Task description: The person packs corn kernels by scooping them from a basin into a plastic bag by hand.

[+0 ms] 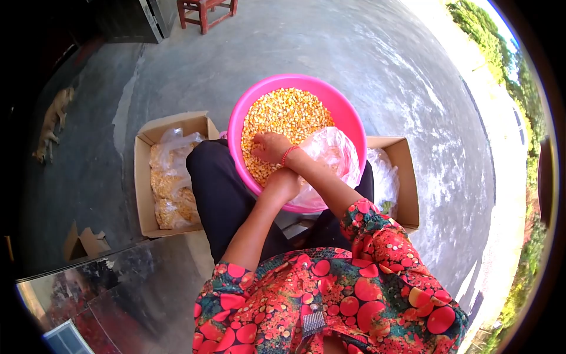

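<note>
A pink basin rests across my lap, with loose yellow corn kernels inside. My right hand, a red bracelet at its wrist, is curled down into the kernels near the basin's left side. Under that wrist, my left hand is closed at the edge of a clear plastic bag; its fingertips are hidden by my right forearm. The bag stands in the basin's right part, puffed up, and some kernels show through its film. My forearms cross above the basin's near rim.
Left of my legs, a cardboard box holds bags of corn. Another cardboard box with clear plastic bags stands to the right. A dog lies on the concrete floor at far left. A red stool stands beyond.
</note>
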The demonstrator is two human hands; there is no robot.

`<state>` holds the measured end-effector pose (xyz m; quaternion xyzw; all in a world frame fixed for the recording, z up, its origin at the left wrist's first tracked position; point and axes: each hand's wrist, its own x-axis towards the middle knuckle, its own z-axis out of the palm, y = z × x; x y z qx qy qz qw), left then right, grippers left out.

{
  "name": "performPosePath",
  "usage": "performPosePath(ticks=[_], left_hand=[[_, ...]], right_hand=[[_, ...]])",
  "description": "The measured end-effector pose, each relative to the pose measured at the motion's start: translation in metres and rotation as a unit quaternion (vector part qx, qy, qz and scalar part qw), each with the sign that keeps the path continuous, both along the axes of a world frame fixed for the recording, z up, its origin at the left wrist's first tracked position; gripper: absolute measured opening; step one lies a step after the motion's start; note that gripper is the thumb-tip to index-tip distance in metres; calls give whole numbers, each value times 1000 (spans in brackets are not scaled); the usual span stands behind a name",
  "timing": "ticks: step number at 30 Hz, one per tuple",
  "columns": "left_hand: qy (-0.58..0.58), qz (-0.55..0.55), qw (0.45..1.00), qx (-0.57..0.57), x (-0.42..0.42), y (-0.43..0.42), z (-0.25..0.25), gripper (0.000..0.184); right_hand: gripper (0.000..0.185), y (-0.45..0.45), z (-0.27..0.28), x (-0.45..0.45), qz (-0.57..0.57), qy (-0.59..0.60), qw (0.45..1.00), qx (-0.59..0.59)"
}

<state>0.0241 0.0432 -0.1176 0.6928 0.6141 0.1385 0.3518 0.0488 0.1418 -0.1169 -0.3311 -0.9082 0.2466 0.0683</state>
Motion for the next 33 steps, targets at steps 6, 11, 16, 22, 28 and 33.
performPosePath(ticks=[6,11,16,22,28,33], left_hand=[[7,-11,997,79,-1,0,-20,30],[-33,10,999,5,-3,-4,6,27],[-29,15,999,11,-2,-5,14,20],[-32,69,996,37,-5,-3,27,22],[-92,156,968,171,-10,-3,29,19],[-69,183,958,209,-8,0,23,27]], right_hand=[[35,-2,8,-8,60,-92,985,-130],[28,-8,5,5,-129,55,855,-499],[21,-1,12,13,-173,194,763,-592],[22,21,43,51,-113,313,710,-620],[22,10,77,112,-89,287,761,-575],[18,-4,50,140,-31,187,876,-444]])
